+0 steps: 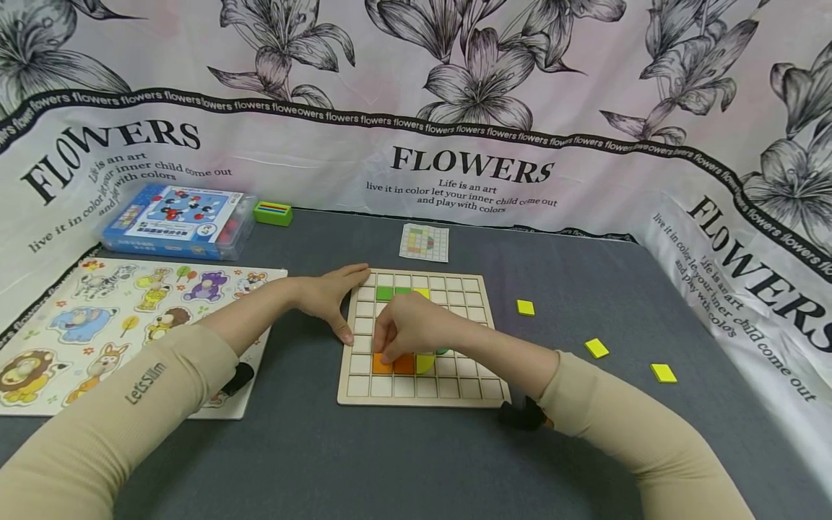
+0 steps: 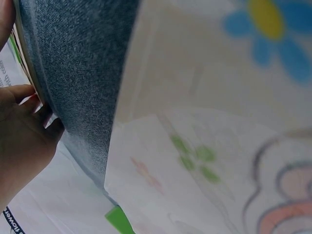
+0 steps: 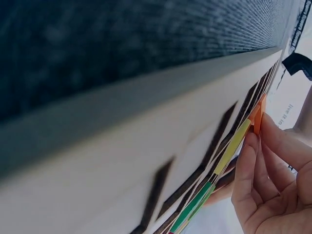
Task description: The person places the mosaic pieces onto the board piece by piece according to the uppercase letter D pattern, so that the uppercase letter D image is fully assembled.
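A wooden grid board [image 1: 425, 400] lies flat on the dark cloth, with several coloured pieces set in its squares. My right hand [image 1: 416, 326] is over its lower left part and pinches an orange square tile [image 3: 260, 116] between thumb and fingers, tilted in the right wrist view. Beside it sit another orange tile [image 1: 404, 364] and a rounded yellow-green piece [image 1: 425, 363]. Green tiles [image 1: 385, 293] and a yellow one [image 1: 422, 293] fill squares in an upper row, partly hidden by the hand. My left hand [image 1: 327, 296] rests against the board's left edge, fingers spread.
Three yellow tiles [image 1: 525, 308] lie apart on the cloth to the right. Behind the board is a printed pattern card [image 1: 424, 243]. An animal puzzle board [image 1: 123, 325] lies under the left forearm; a blue plastic box [image 1: 178, 220] and a green block [image 1: 273, 213] stand at back left.
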A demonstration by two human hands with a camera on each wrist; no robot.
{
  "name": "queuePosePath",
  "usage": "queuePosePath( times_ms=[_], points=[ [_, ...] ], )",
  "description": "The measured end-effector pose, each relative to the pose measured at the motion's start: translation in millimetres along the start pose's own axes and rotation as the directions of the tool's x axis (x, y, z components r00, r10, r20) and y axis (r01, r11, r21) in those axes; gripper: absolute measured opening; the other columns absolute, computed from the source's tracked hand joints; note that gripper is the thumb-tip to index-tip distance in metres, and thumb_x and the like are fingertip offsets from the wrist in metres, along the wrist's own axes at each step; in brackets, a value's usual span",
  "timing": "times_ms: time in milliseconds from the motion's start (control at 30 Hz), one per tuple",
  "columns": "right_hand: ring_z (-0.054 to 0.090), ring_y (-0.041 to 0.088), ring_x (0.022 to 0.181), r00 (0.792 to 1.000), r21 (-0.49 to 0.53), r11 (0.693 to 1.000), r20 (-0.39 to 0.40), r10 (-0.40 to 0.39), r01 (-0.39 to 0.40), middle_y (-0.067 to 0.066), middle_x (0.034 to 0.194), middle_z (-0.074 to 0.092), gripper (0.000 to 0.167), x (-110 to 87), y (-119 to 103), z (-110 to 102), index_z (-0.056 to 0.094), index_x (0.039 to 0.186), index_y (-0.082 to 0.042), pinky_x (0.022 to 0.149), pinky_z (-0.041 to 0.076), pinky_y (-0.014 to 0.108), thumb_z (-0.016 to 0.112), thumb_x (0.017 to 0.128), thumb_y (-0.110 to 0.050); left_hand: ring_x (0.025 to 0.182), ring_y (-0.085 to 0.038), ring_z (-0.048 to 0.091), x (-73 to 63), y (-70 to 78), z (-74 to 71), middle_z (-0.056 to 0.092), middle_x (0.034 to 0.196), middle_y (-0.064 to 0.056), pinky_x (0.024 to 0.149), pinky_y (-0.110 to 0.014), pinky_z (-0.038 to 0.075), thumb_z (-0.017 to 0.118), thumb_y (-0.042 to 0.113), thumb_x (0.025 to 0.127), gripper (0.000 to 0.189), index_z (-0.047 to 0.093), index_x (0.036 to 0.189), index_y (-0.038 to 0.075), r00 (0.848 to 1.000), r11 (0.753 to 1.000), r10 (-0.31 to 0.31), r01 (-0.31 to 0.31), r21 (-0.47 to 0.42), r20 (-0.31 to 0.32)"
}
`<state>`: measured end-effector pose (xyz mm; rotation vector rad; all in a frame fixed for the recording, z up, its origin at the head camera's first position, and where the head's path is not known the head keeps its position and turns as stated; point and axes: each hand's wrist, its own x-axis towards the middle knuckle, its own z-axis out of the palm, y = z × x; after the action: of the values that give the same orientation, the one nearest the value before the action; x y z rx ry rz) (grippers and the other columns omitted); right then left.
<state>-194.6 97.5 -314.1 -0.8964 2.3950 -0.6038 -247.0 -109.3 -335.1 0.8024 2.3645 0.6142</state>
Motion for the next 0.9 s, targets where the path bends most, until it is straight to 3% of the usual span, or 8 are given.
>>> queuePosePath(
  times_ms=[233,400,700,900],
  points=[
    [0.063,0.001,0.066,0.999,-0.023,0.999,-0.009,-0.033,0.032,-0.003,0.079,0.076,0.006,-0.3,1,0,0.079,0.083,-0.014,0.063,0.050,0.017,0.083,0.079,-0.013,0.154,-0.045,-0.001,-1.8,0.2,0.1,-0.005,0.166,-0.024,0.123,-0.062,0.014,0.089,0.033,0.073,0.125,0.004,0.157,-0.005,1.000,1.000,0.006,-0.006,0.002,0.001],
    [0.059,0.006,0.067,0.997,-0.040,0.998,-0.061,-0.041,0.039,-0.003,0.078,0.073,0.010,-2.5,8,-10,0.078,0.090,-0.016,0.062,0.048,0.019,0.082,0.081,-0.017,0.154,-0.045,-0.001,-1.4,-0.2,0.0,-0.006,0.166,-0.024,0.123,-0.062,0.014,0.088,0.033,0.073,0.125,0.003,0.157,-0.005,1.000,1.000,0.004,-0.004,0.003,0.006],
    [0.061,0.016,0.071,0.978,0.044,0.995,-0.185,0.094,-0.088,0.001,0.079,0.070,0.016,-18.6,42,-52,0.077,0.100,-0.014,0.062,0.047,0.026,0.076,0.085,-0.019,0.154,-0.045,-0.002,0.5,-2.6,-0.2,-0.007,0.166,-0.023,0.124,-0.060,0.015,0.088,0.032,0.073,0.125,0.003,0.157,-0.004,1.000,1.000,0.007,-0.007,-0.005,0.000],
    [0.063,0.020,0.083,0.948,0.107,0.983,-0.269,0.172,-0.148,0.004,0.092,0.072,0.022,-38.2,78,-76,0.074,0.110,-0.014,0.075,0.054,0.034,0.071,0.090,-0.022,0.154,-0.045,-0.002,0.4,-3.6,-0.2,-0.007,0.166,-0.024,0.123,-0.061,0.015,0.089,0.032,0.073,0.125,0.004,0.157,-0.005,1.000,1.000,0.018,-0.018,-0.009,0.000]
  ],
)
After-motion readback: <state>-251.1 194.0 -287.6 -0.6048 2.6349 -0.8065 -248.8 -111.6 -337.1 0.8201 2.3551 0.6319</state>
